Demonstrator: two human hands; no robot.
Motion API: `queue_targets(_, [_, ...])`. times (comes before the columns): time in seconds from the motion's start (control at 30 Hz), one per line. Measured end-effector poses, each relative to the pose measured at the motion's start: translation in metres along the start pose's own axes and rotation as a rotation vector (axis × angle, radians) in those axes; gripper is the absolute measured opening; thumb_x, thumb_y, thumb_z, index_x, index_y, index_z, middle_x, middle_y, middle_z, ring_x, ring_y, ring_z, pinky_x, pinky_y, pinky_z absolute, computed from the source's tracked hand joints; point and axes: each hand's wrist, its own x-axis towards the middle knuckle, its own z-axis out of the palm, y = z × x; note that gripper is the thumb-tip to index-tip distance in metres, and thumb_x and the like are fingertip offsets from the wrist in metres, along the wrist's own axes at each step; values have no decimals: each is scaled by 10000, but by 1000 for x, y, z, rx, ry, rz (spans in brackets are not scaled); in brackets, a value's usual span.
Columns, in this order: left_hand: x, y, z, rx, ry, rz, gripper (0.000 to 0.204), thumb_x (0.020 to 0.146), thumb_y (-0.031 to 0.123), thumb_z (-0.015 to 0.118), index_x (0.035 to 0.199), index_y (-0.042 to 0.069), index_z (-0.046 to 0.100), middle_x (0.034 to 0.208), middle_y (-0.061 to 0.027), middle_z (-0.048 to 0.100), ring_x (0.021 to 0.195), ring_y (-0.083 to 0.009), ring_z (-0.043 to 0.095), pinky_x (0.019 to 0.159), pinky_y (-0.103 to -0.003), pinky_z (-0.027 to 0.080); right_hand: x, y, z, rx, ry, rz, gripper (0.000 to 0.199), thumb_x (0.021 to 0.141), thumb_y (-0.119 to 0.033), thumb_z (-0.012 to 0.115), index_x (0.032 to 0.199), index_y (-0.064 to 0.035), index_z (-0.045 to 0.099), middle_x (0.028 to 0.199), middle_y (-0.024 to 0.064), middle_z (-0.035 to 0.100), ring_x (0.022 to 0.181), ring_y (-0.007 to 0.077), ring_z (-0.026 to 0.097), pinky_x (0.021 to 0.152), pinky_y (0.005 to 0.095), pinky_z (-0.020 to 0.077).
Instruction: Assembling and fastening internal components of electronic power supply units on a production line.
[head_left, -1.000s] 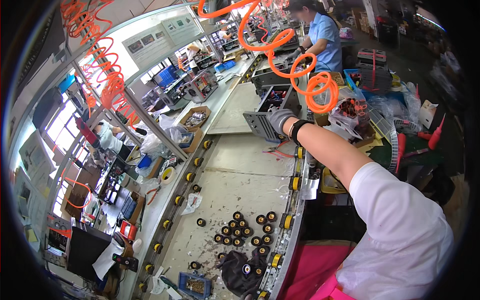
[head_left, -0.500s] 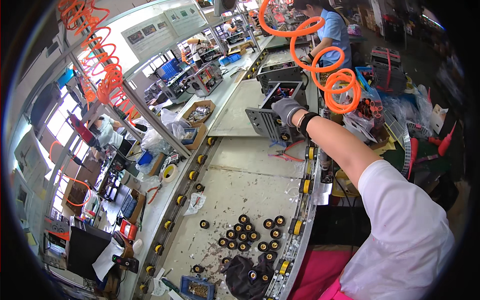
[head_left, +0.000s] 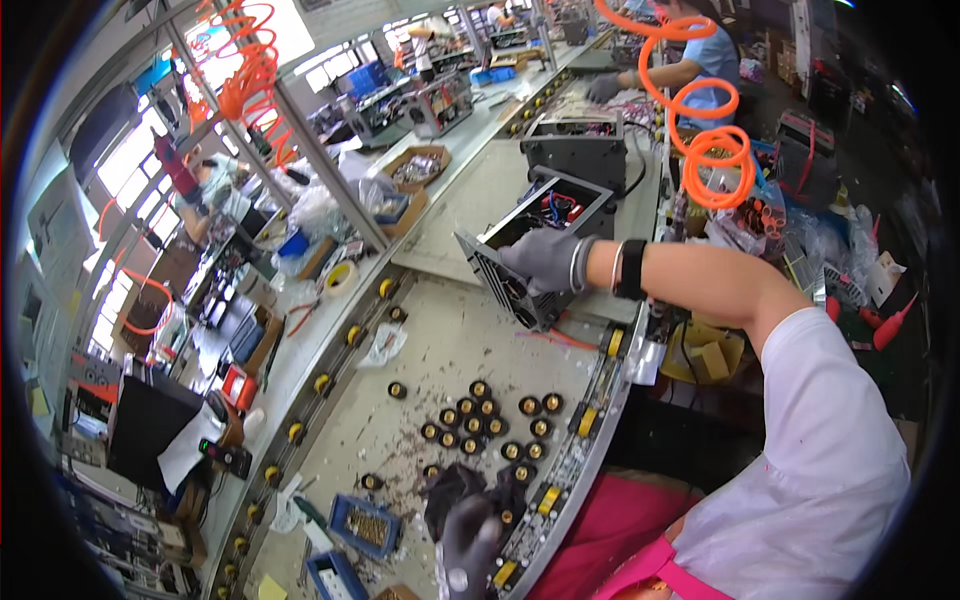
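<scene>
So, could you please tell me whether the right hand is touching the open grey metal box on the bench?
Touching. The head view shows the gloved right hand laid on the upper edge of the grey metal box, fingers curled over its vented front panel, with no gap visible.

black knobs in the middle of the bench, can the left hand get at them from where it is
Probably yes. The left hand, gloved, rests on a dark cloth at the near edge, and the black knobs lie just beyond it on open bench top. The right hand is farther off, on the grey metal case.
</scene>
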Motion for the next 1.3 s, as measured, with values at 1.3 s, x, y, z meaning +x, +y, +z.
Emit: queue_targets(1.3, [314, -66, 231, -24, -46, -376, 260, 839, 237, 636, 962, 13, 590, 794, -83, 622, 543, -173, 557, 430, -328, 430, -3, 6, 28, -105, 192, 89, 246, 771, -159, 648, 999, -69, 626, 884, 118, 622, 888, 302, 610, 774, 401, 497])
